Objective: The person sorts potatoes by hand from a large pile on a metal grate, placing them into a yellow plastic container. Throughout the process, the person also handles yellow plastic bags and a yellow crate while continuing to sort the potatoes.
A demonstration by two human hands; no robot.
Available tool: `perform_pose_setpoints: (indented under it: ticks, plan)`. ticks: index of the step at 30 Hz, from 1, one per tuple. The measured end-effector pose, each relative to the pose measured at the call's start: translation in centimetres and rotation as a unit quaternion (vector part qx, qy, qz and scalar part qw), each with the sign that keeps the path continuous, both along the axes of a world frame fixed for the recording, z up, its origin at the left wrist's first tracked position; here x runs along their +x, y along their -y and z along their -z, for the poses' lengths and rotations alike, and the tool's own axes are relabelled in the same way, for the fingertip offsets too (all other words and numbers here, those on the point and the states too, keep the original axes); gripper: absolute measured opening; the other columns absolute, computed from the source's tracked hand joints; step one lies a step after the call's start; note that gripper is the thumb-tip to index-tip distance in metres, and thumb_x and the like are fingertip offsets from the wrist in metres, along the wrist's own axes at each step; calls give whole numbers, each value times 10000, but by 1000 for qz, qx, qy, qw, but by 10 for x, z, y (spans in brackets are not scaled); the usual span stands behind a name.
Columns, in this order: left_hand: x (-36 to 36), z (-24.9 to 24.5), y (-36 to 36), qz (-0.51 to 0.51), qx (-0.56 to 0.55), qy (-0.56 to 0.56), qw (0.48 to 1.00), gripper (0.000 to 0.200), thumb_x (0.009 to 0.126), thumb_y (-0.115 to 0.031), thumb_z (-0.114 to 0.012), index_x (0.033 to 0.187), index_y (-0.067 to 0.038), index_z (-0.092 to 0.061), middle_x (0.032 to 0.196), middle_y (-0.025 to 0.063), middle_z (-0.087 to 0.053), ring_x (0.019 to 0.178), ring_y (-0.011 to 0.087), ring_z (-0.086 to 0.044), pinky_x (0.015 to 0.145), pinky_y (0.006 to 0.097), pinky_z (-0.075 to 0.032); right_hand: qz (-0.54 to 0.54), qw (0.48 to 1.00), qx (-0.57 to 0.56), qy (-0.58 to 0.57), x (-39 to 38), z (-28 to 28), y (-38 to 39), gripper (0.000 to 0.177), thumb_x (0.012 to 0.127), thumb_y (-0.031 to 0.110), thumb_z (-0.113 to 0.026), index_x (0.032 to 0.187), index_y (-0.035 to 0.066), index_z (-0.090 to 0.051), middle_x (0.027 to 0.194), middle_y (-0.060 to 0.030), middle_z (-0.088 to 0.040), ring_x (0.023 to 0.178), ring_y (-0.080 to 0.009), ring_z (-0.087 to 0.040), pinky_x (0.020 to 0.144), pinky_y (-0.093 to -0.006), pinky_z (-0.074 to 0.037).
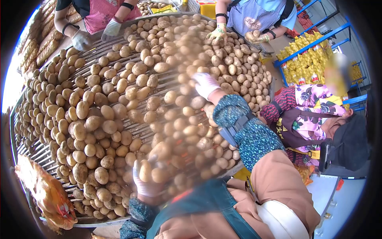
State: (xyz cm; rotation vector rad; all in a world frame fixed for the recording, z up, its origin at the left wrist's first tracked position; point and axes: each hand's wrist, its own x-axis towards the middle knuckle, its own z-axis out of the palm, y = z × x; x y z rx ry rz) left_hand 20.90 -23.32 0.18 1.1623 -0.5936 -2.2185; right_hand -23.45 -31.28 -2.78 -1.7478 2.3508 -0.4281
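My left hand (146, 186), in a pale glove, is near the front edge of the slatted table. Its thumb and fingers curl around a potato (145, 172), and a second potato (160, 175) lies against it. Blur partly hides those fingers. Farther out, my right hand (206, 85), in a white and pinkish glove, reaches over the middle of the table. Its fingers stretch out flat above the potatoes, with none seen in its grasp. A potato (197, 102) lies just below it. Both my sleeves have teal patterned cuffs.
Potatoes cover much of the slatted metal table (159, 85). A filled net bag (45, 191) lies at its left corner. Two co-workers' gloved hands (111, 30) (218, 34) work across the far edge. Another person (314, 119) stands at right, near yellow bags (302, 59) on a blue rack.
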Motion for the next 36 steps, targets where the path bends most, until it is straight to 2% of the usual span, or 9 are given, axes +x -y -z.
perform_pose_setpoints:
  ticks: [4,7,14,19,24,27,28,33,36]
  plan:
    - [-18,-47,11,-20,213,-201,956,749,983,-650,-382,1278,-5,-622,949,171,-655,976,351,-593,930,469,-475,7,986,90,-142,-8,-5,45,470,869,219,-619,1334,159,-587,1474,-56,-492,1382,-288,-433,1088,-477,-404]
    - [3,-7,-1,155,-233,146,949,733,998,-632,-361,1314,-12,-591,961,161,-654,994,337,-589,967,485,-459,83,974,157,-140,-12,-17,58,472,886,260,-616,1349,175,-594,1466,-66,-530,1373,-270,-465,1082,-452,-406]
    - [15,-1,-2,40,-91,33,994,628,1011,-570,-371,1347,-65,-533,976,37,-659,1033,203,-581,1081,464,-381,148,959,211,-115,-69,-42,73,500,838,193,-626,1336,154,-610,1373,-126,-611,1304,-320,-552,1094,-490,-419]
    - [10,2,2,101,-129,67,984,692,1009,-602,-333,1381,-49,-520,984,73,-651,1007,262,-587,1046,495,-396,38,978,186,-87,-77,-1,87,529,861,123,-588,1387,172,-572,1451,-131,-535,1343,-335,-498,1144,-422,-395]
    - [1,8,-3,-92,134,-186,969,793,995,-664,-284,1379,-18,-535,952,166,-639,939,375,-592,928,525,-447,80,945,301,-103,-79,-7,111,515,829,249,-690,1331,158,-619,1403,-160,-547,1298,-369,-535,1100,-449,-451]
    - [-16,-34,15,15,48,-22,998,784,988,-667,-325,1358,-14,-554,940,142,-642,911,327,-587,880,500,-471,89,960,228,-132,-71,2,99,485,830,259,-710,1290,130,-625,1387,-175,-554,1273,-368,-558,1068,-456,-473]
    - [-19,-44,16,-80,201,-123,969,785,986,-668,-328,1350,-12,-561,939,141,-642,905,328,-588,862,497,-478,72,967,217,-109,-75,6,95,490,825,247,-725,1279,100,-612,1372,-187,-569,1242,-397,-572,1037,-476,-485]
    - [-1,-18,8,-66,143,-89,983,756,982,-674,-341,1268,-34,-624,829,100,-608,877,311,-586,788,497,-478,111,986,-69,100,-82,31,53,555,794,267,-817,1284,118,-602,1189,-154,-658,1122,-342,-629,971,-423,-502]
    - [-3,-11,5,-95,178,-110,973,749,979,-679,-345,1266,-47,-628,804,83,-600,856,302,-581,769,490,-466,233,824,-211,472,-54,5,10,516,808,272,-807,1255,100,-615,1145,-112,-657,1069,-280,-636,899,-446,-543]
